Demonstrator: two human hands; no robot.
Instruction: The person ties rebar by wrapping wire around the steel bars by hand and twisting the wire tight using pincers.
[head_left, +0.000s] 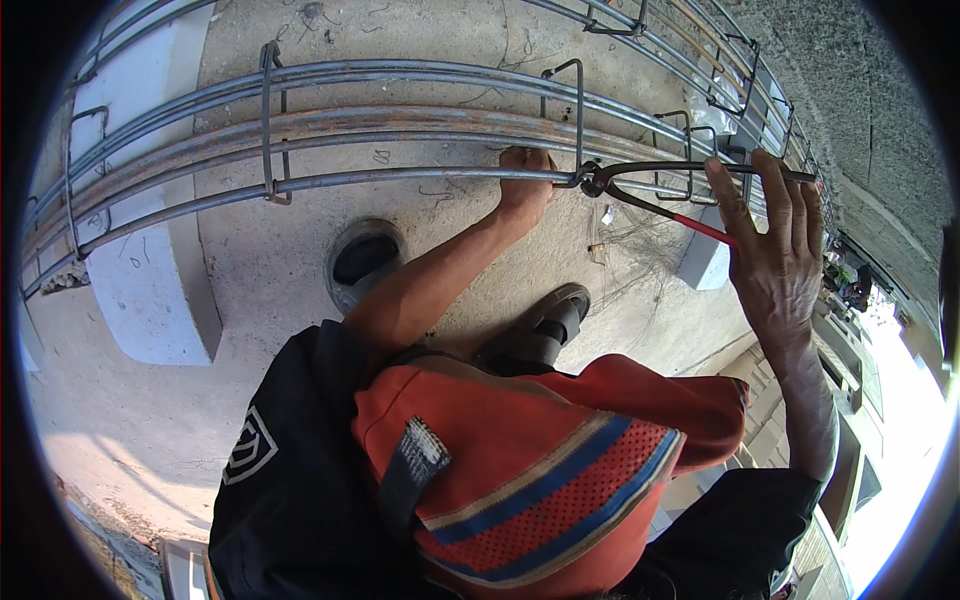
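A cage of steel reinforcing bars (360, 178) with bent square stirrups (579, 112) crosses the view in front of me. My left hand (527, 184) is closed at the nearest long bar, just left of a stirrup's lower corner; the bar hides part of the fingers. My right hand (776, 232) holds steel-fixer's nippers (645, 202), with one dark handle under the fingers and the red-sleeved handle towards the thumb side. The handles are spread apart. The nippers' jaws meet the joint of bar and stirrup; whether they bite on wire is too small to tell.
White blocks (150, 292) stand below the cage at left, another pale block (705, 255) at right. Loose tie wire (637, 247) litters the concrete floor (277, 277). A second bar cage (675, 45) runs behind at upper right. My dark shoes (559, 315) are below the near bar.
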